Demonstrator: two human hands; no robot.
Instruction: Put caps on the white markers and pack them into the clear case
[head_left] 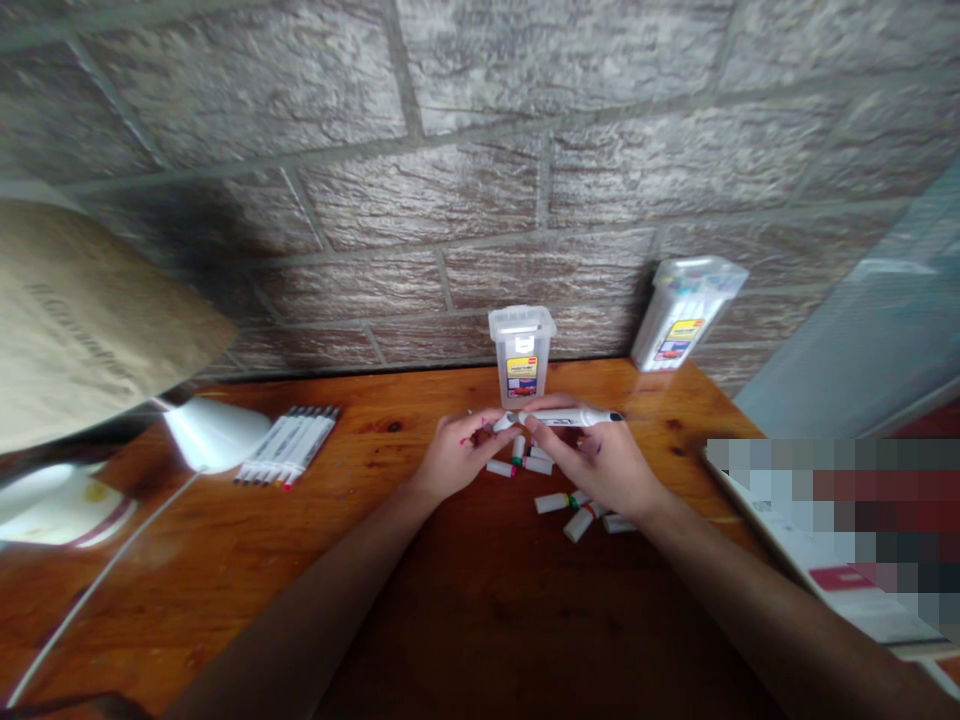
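My right hand (600,455) is closed around a white marker (566,417), which lies level with its dark end pointing right. Between the fingers of my left hand (459,450) is a small white marker cap (505,421), close to the marker's left end; whether the two touch I cannot tell. Under and around my hands lie several loose white caps with coloured rims, among them a pink-rimmed cap (501,468) and an orange-rimmed cap (580,522). My right hand hides part of the pile. Just behind my hands stands a clear plastic marker box (523,345), its lid off.
Several white markers (287,445) lie side by side on the wooden table (315,590) to the left, near a lamp's white base (217,435) and cord. A filled marker box (682,315) leans at the back right. A stone-patterned wall (480,190) closes off the back.
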